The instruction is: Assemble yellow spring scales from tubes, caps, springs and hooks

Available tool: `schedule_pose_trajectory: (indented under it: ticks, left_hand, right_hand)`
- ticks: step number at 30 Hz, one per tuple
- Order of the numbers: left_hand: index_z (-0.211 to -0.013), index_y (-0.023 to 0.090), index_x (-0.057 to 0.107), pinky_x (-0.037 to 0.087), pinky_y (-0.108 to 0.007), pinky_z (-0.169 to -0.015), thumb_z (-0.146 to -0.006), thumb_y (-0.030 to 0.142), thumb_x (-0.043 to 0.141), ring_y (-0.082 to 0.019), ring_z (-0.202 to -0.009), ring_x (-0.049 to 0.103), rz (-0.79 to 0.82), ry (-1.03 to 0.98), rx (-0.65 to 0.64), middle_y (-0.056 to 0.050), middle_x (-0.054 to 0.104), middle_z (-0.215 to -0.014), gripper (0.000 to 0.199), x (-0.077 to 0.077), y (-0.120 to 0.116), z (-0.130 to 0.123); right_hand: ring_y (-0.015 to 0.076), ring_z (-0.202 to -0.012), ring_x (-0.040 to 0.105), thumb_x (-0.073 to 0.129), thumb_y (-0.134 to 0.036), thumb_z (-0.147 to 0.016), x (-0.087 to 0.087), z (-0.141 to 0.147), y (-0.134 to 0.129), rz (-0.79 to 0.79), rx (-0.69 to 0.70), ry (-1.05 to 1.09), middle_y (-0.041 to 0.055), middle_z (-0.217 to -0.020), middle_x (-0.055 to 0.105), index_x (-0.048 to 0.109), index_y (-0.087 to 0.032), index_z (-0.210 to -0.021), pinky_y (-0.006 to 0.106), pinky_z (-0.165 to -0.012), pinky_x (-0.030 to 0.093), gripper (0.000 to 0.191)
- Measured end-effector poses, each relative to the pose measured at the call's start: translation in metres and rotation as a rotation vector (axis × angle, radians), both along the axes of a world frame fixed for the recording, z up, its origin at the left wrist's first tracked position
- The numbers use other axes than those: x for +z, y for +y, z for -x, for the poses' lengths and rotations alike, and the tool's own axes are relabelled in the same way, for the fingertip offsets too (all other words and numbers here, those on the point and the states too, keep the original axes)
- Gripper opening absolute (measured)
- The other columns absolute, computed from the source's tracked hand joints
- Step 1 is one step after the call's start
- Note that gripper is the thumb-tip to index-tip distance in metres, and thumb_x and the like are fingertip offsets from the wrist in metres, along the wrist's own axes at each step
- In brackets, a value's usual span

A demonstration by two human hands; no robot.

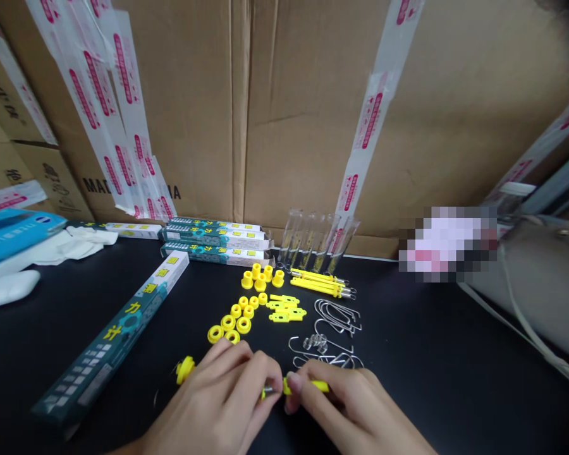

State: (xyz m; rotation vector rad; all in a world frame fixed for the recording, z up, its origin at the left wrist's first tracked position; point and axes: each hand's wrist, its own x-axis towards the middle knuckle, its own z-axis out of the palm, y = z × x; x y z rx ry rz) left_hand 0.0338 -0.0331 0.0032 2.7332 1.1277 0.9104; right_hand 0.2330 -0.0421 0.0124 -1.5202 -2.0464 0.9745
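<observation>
My left hand (222, 398) is closed at the table's front. Its thumb and finger pinch a small piece with a metal, spring-like part (269, 391) and a bit of yellow; most of it is hidden. Opposite it, my right hand (344, 398) pinches a slim yellow plastic piece (320, 385), its end close to my left fingertips. I cannot tell whether the two pieces touch. A yellow cap (186, 370) shows beside my left hand, with a thin wire near it. Beyond my hands lie yellow rings (228, 323), flat yellow tabs (284, 306) and bent metal hooks (339, 316).
Yellow flanged caps (260, 281), yellow rods with springs (317, 284) and upright clear tubes (308, 243) stand or lie farther back. Printed narrow boxes (218, 240) are stacked behind; another long box (118, 335) lies left. A cardboard wall (289, 126) closes the back. A bag (545, 291) sits right.
</observation>
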Motion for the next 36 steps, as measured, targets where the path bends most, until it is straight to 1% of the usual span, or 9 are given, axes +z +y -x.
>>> schedule_pose_trajectory:
  ticks: [5,8,13,16,19,23,25,29,36]
  left_hand:
    - [-0.090,0.023,0.056,0.050,-0.027,-0.074,-0.108,0.013,0.027,-0.014,-0.066,0.064,-0.108,0.016,-0.068,0.006,0.069,-0.079,0.036,-0.001,0.001,-0.001]
    - [-0.090,0.021,0.058,0.048,-0.031,-0.073,-0.109,0.014,0.029,-0.015,-0.064,0.064,-0.166,-0.008,-0.071,0.006,0.069,-0.076,0.035,-0.003,0.002,0.000]
    - [-0.099,0.016,0.062,0.045,-0.033,-0.070,-0.108,0.011,0.034,-0.015,-0.070,0.070,-0.425,-0.001,-0.061,0.005,0.077,-0.081,0.030,-0.001,0.002,-0.001]
    - [-0.097,0.019,0.061,0.044,-0.034,-0.067,-0.109,0.009,0.028,-0.014,-0.068,0.070,-0.510,-0.035,-0.051,0.006,0.078,-0.077,0.036,0.000,0.002,-0.003]
    - [-0.096,0.019,0.060,0.046,-0.032,-0.066,-0.109,0.012,0.029,-0.014,-0.067,0.070,-0.434,-0.042,-0.070,0.006,0.076,-0.074,0.035,0.001,0.002,-0.003]
    - [-0.096,0.022,0.056,0.050,-0.030,-0.070,-0.110,0.015,0.031,-0.014,-0.066,0.071,-0.313,-0.056,-0.009,0.006,0.074,-0.076,0.030,0.003,0.000,-0.002]
    - [-0.097,0.022,0.055,0.052,-0.029,-0.072,-0.110,0.015,0.027,-0.013,-0.067,0.072,-0.317,-0.058,0.029,0.006,0.074,-0.077,0.032,0.004,0.000,-0.002]
    - [-0.100,0.023,0.056,0.054,-0.028,-0.067,-0.111,0.020,0.024,-0.014,-0.067,0.073,-0.290,-0.033,0.038,0.006,0.075,-0.079,0.034,0.004,0.000,-0.002]
    - [-0.111,0.026,0.056,0.056,-0.028,-0.066,-0.112,0.030,0.025,-0.017,-0.077,0.074,-0.204,-0.048,0.061,0.003,0.076,-0.090,0.031,-0.002,0.004,0.000]
  right_hand:
    - [0.0179,-0.066,0.064,0.036,-0.049,-0.102,0.002,-0.001,-0.002,0.028,-0.022,0.066,0.0014,-0.069,0.068,0.067,-0.024,-0.075,0.025,-0.064,0.044,0.048]
    - [0.0147,-0.058,0.054,0.042,-0.054,-0.099,0.001,0.002,0.000,0.104,-0.046,0.170,-0.0012,-0.059,0.056,0.062,-0.022,-0.067,0.024,-0.059,0.039,0.050]
    - [0.0069,-0.042,0.013,0.063,-0.073,-0.078,0.006,0.005,0.007,0.714,-0.249,0.643,-0.0120,-0.046,0.028,0.051,-0.022,-0.067,0.020,-0.038,0.011,0.054]
    - [0.0069,-0.043,0.008,0.067,-0.075,-0.073,0.007,0.004,0.011,0.873,-0.175,0.789,-0.0140,-0.043,0.023,0.046,-0.023,-0.066,0.019,-0.038,0.006,0.056]
    - [0.0075,-0.039,0.015,0.046,-0.078,-0.086,0.007,0.002,0.010,0.719,-0.075,0.613,-0.0115,-0.042,0.025,0.047,-0.023,-0.061,0.020,-0.038,0.014,0.061]
    - [0.0141,-0.059,0.054,0.036,-0.055,-0.102,0.003,-0.003,0.003,0.038,0.084,0.194,0.0006,-0.063,0.058,0.059,-0.021,-0.069,0.024,-0.058,0.040,0.053]
    - [0.0161,-0.069,0.062,0.040,-0.044,-0.104,0.000,-0.005,0.001,-0.120,0.130,0.086,0.0019,-0.080,0.068,0.063,-0.023,-0.084,0.024,-0.065,0.044,0.036]
    - [0.0146,-0.062,0.061,0.041,-0.037,-0.104,-0.001,-0.007,0.001,-0.128,0.056,0.065,-0.0031,-0.074,0.064,0.061,-0.026,-0.107,0.022,-0.061,0.044,0.022]
    - [0.0117,-0.044,0.036,0.036,-0.045,-0.104,0.008,-0.009,0.007,-0.011,-0.004,0.206,-0.0112,-0.050,0.043,0.053,-0.024,-0.104,0.023,-0.048,0.031,0.027]
